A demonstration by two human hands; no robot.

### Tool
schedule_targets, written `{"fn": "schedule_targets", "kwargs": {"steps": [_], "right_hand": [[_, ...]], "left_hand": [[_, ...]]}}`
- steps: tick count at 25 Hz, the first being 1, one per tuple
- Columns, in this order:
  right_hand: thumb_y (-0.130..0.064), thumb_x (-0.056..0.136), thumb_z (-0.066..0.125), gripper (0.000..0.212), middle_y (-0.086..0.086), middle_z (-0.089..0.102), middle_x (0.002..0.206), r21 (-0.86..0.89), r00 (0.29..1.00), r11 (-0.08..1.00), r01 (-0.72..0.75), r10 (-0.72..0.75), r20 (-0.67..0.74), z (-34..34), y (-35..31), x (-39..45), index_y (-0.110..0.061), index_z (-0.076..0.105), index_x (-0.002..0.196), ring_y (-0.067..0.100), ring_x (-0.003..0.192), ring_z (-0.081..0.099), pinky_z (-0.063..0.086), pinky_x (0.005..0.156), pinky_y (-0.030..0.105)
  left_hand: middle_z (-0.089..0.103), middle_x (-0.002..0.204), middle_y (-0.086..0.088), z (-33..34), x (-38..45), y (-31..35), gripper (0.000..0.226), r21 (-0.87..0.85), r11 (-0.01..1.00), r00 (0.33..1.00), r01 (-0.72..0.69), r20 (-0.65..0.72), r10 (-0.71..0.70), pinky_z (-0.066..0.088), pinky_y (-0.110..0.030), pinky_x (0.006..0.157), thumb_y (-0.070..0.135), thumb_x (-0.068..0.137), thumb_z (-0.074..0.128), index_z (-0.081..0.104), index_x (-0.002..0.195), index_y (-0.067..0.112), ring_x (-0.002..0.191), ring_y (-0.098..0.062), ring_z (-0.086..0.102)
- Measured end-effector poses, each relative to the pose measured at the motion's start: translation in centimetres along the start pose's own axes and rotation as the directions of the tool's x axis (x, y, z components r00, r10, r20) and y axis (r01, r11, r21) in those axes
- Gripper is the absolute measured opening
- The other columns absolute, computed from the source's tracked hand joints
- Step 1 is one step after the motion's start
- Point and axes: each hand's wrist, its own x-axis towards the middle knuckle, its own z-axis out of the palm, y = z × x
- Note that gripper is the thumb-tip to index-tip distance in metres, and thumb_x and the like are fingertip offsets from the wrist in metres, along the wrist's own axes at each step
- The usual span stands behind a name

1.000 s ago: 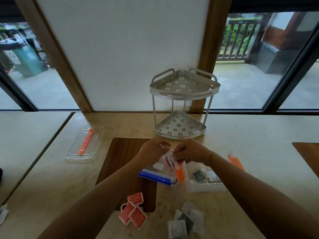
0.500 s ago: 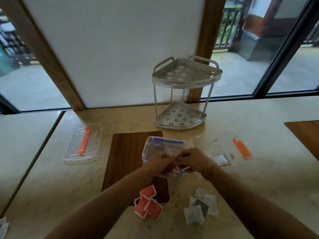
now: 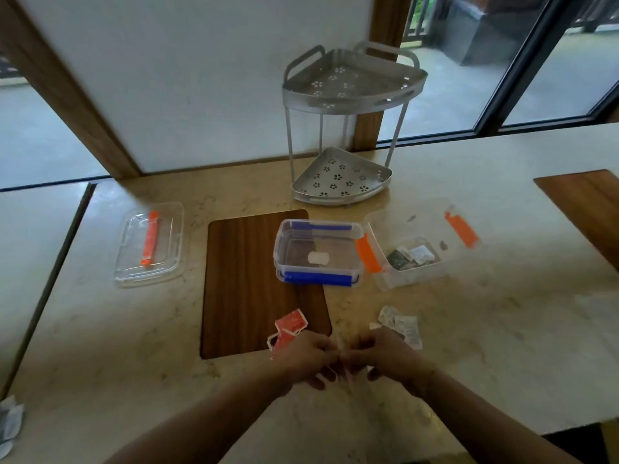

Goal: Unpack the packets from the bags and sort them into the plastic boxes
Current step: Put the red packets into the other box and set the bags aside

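My left hand (image 3: 306, 360) and my right hand (image 3: 387, 356) meet low over the counter, fingers curled. Both pinch a thin, blurred clear bag (image 3: 345, 366) between them. Just beyond my left hand lie red packets (image 3: 290, 324), and white packets (image 3: 402, 324) lie beyond my right hand. Farther back stands a clear box with blue latches (image 3: 318, 277) holding one small white piece. Right of it, a clear box with orange latches (image 3: 412, 277) holds grey and white packets (image 3: 410, 256).
A clear lid with an orange latch (image 3: 150, 244) lies at the left. A two-tier metal corner rack (image 3: 341, 175) stands at the back by the window. A dark wooden inlay (image 3: 248, 283) is set into the counter. Crumpled packets (image 3: 10, 420) lie at the far left edge.
Both hands have drawn back toward me from above the blue-latched box, down to the near part of the counter, still pinching the bag. The view has tilted downward.
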Motion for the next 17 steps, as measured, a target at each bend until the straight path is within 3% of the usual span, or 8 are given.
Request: {"fn": "schedule_targets", "kwargs": {"steps": [6,10,17], "right_hand": [[-0.036,0.08,0.072,0.018,0.0,0.073,0.084,-0.117,0.996,0.991,0.061,-0.069,-0.063,1.6,2.0,-1.4,-0.022,0.068,0.089,0.011,0.075,0.07,0.056,0.062,0.022],[-0.038,0.076,0.076,0.022,0.002,0.074,0.08,-0.187,0.996,0.98,0.069,-0.076,-0.035,1.2,2.1,-1.3,-0.019,0.069,0.087,0.009,0.067,0.068,0.053,0.055,0.021],[-0.021,0.088,0.065,0.01,0.001,0.075,0.084,-0.01,0.998,0.999,-0.042,0.042,0.056,-0.4,1.5,-1.0,-0.014,0.073,0.089,0.01,0.074,0.072,0.051,0.056,0.018]], "left_hand": [[0.071,0.088,0.0,1.9,-0.4,-2.1,0.016,0.008,0.998,0.997,-0.059,-0.047,0.059,0.055,-0.021,0.063,0.031,0.094,0.058,0.069,0.093,0.019,0.076,-0.009,0.068],[0.072,0.09,-0.001,1.8,0.1,-1.7,0.019,0.079,0.991,0.994,-0.105,-0.031,0.108,0.054,-0.021,0.065,0.033,0.092,0.061,0.068,0.094,0.015,0.074,-0.006,0.067],[0.073,0.087,0.002,1.0,0.8,-2.0,0.019,0.153,0.963,0.974,-0.223,-0.005,0.227,0.055,-0.023,0.068,0.031,0.094,0.059,0.067,0.098,0.014,0.078,-0.008,0.069]]}}
